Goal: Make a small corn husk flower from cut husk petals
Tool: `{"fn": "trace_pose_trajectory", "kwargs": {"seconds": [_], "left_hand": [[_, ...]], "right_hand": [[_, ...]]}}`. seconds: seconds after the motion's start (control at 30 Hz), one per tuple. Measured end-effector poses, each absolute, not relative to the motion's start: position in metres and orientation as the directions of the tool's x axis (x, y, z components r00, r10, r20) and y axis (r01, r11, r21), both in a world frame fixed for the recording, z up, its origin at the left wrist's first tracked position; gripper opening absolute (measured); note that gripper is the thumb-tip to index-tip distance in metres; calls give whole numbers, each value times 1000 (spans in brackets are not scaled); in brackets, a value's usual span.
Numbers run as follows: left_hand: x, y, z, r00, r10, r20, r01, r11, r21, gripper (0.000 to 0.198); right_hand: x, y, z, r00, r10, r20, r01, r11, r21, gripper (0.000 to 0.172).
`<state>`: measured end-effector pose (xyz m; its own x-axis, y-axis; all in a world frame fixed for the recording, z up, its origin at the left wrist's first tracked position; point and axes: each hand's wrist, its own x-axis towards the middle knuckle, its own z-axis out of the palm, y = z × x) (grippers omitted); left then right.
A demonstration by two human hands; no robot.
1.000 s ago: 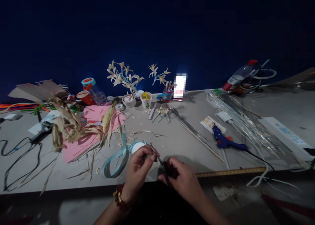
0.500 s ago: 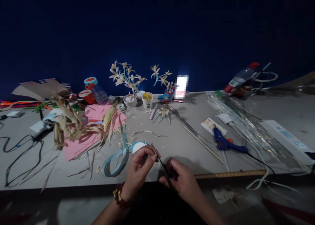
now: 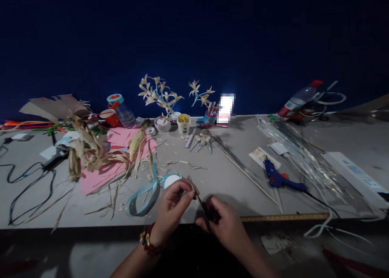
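Observation:
My right hand (image 3: 223, 219) is closed around the dark handles of scissors (image 3: 201, 203), whose blades point up and left. At the blades, my left hand (image 3: 176, 201) pinches something small and pale that I cannot make out. A roll of light blue tape (image 3: 172, 180) lies just beyond the left hand, and a loop of its ribbon (image 3: 141, 209) curls on the table to the left. Farther back are small flower pieces with blue stems (image 3: 202, 143). Cream flowers on blue stems (image 3: 159, 93) stand in a small white pot (image 3: 162, 125).
Dried corn husks (image 3: 86, 148) lie over pink paper (image 3: 101, 176) at the left. A blue glue gun (image 3: 281, 180), thin wires (image 3: 240, 170), clear plastic wrapping (image 3: 304, 156) and a white power strip (image 3: 355, 176) are at the right. A lit phone (image 3: 225, 107) stands at the back.
The view has shifted slightly, so things on the table sit a little farther right. Both hands and the scissors stay almost in the same place.

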<state>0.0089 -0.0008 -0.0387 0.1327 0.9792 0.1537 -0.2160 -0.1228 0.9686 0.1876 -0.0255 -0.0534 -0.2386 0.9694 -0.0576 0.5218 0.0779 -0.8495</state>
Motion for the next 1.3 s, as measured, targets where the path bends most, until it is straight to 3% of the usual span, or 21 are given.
{"fn": "trace_pose_trajectory", "kwargs": {"seconds": [0.67, 1.07, 1.3], "left_hand": [[7, 2, -41, 136, 976, 168, -219, -135, 966, 9], [3, 2, -35, 148, 976, 159, -134, -139, 981, 12], [3, 3, -32, 182, 969, 168, -111, -149, 983, 13]], "right_hand": [[186, -22, -60, -277, 961, -17, 483, 124, -867, 52], [187, -24, -54, -327, 936, -133, 357, -8, -934, 44], [188, -26, -56, -332, 931, -151, 322, -38, -946, 49]]}}
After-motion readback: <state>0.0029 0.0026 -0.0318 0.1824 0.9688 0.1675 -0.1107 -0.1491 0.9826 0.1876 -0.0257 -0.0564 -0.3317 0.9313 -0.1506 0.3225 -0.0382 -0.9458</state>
